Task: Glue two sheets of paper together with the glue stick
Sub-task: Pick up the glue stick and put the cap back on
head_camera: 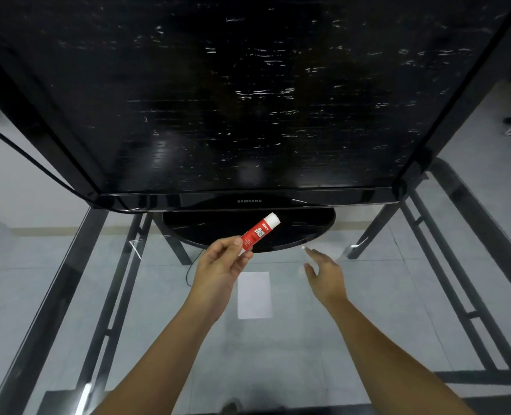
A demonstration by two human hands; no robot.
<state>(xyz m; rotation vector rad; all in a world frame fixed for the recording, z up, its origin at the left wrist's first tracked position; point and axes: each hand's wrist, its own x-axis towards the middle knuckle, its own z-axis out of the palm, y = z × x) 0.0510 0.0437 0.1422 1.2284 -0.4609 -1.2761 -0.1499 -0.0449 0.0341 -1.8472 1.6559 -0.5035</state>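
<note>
A red glue stick (258, 232) with a white end is held up above the glass table, pinched at its lower end by my left hand (223, 263). It tilts up and to the right. One white sheet of paper (254, 295) lies flat on the glass between my two forearms. My right hand (324, 272) hovers to the right of the sheet with its fingers spread, holding nothing. A small white speck (303, 248) lies by its fingertips; I cannot tell what it is. A second sheet is not visible.
A large black Samsung screen (248, 115) stands at the back of the glass table (383, 324) on an oval black base (308, 226). A black cable (24, 151) runs off its left corner. The table's dark metal frame (104, 295) and the tiled floor show through the glass.
</note>
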